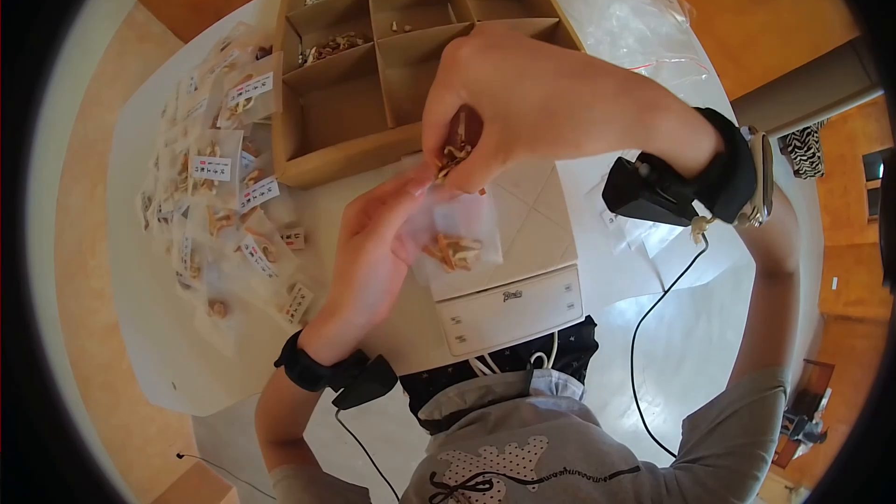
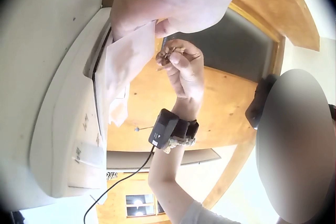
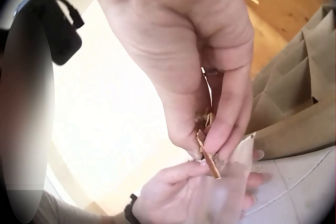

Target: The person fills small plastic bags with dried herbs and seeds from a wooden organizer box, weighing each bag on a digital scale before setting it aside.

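Observation:
Above the white scale (image 1: 511,303), my left hand (image 1: 371,235) holds a small translucent bag (image 1: 481,220) by its upper part. Tan dried pieces (image 1: 455,251) show through its lower end. My right hand (image 1: 499,98) comes over from the right and pinches a cluster of brown dried strips (image 3: 208,150) between thumb and fingers, right at the bag's mouth. One long strip pokes downward out of the fingertips in the right wrist view. The left wrist view has the right hand (image 2: 186,69) with the pieces just beyond the bag (image 2: 128,56); the left hand's fingers are largely hidden there.
A cardboard box (image 1: 350,164) divided into compartments stands behind the hands, some holding small dried bits. Many filled, labelled bags (image 1: 213,168) lie heaped at the left. Clear plastic (image 1: 621,14) lies at the back right. A black cable (image 1: 644,317) hangs from the right wrist camera.

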`<state>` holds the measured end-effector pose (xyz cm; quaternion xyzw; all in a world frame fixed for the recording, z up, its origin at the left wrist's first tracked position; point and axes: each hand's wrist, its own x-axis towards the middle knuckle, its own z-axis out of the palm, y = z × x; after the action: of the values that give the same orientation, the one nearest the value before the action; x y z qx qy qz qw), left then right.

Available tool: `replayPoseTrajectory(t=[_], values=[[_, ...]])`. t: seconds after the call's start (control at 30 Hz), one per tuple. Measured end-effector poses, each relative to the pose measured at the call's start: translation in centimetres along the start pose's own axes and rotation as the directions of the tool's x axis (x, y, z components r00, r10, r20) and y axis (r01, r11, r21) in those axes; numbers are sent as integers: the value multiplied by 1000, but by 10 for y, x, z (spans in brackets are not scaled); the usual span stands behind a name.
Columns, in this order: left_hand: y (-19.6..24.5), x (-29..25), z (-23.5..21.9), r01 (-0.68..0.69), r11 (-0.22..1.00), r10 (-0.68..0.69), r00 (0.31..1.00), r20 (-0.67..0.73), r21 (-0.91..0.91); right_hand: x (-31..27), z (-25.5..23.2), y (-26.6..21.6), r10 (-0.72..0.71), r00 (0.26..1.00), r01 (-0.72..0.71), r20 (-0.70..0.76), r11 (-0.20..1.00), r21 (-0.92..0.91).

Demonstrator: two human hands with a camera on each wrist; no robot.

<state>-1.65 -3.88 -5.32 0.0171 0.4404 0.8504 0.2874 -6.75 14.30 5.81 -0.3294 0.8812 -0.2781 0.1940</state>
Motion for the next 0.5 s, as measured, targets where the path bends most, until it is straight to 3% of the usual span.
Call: replayPoseTrajectory(t=[0.03, 0.07, 0.17, 0.27, 0.4, 0.5], values=[[1, -1, 0, 4, 1000, -4, 1000, -2, 8, 0, 3, 0, -32, 999, 31, -19, 998, -60], [2, -2, 1, 7, 1000, -7, 1000, -5, 16, -1, 3, -5, 33, 999, -33, 2, 996, -87], [4, -2, -1, 20, 999, -19, 1000, 24, -25, -3, 10, -1, -81, 993, 70, -89, 990, -123], [4, -1, -1, 50, 997, -49, 999, 24, -53, -1, 18, 2, 27, 999, -27, -21, 1000, -3], [5, 1, 3, 69, 998, -69, 997, 23, 0, -1, 24, 6, -20, 999, 21, -33, 1000, 20], [4, -1, -5, 68, 997, -65, 993, 103, -34, -3, 27, 10, -25, 999, 27, -43, 998, 55]])
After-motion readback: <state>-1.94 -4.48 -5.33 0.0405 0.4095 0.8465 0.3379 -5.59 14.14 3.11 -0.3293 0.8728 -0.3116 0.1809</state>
